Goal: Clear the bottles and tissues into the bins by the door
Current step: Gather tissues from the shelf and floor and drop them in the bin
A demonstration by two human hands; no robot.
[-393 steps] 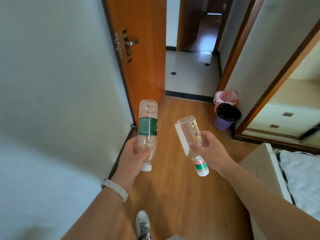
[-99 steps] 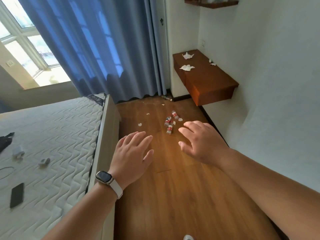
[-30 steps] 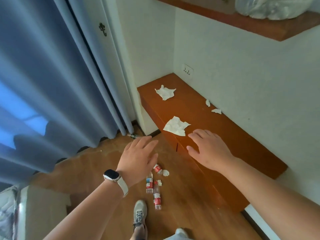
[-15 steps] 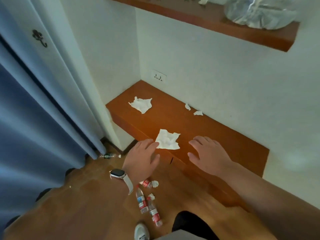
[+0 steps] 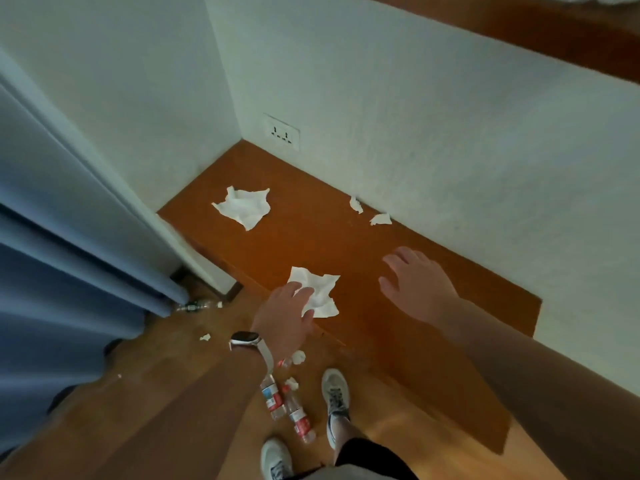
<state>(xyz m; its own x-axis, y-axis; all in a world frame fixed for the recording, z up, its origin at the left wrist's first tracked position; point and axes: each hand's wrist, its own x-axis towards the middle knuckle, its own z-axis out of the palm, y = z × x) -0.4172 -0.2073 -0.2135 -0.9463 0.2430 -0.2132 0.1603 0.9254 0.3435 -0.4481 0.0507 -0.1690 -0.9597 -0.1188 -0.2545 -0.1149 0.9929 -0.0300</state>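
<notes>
A crumpled white tissue [image 5: 323, 294] lies at the front edge of the low wooden shelf [image 5: 433, 306]. My left hand [image 5: 284, 317], with a watch on the wrist, touches that tissue's left side with its fingertips. My right hand [image 5: 415, 285] hovers open over the shelf to the right, holding nothing. A larger tissue [image 5: 244, 206] lies farther back, and two small scraps [image 5: 380, 219] sit against the wall. On the floor below lie two red-labelled bottles [image 5: 299, 417] and small tissue balls [image 5: 298, 356]. Another bottle [image 5: 194, 306] lies by the curtain.
A blue curtain [image 5: 52, 271] hangs on the left down to the wooden floor. A wall socket [image 5: 281, 132] sits in the corner above the shelf. A higher wooden shelf [image 5: 554, 32] juts out overhead. My shoes [image 5: 336, 393] stand beside the bottles.
I have stepped closer to the shelf. My left hand has reached onto the near tissue, and my right hand has moved out over the shelf top.
</notes>
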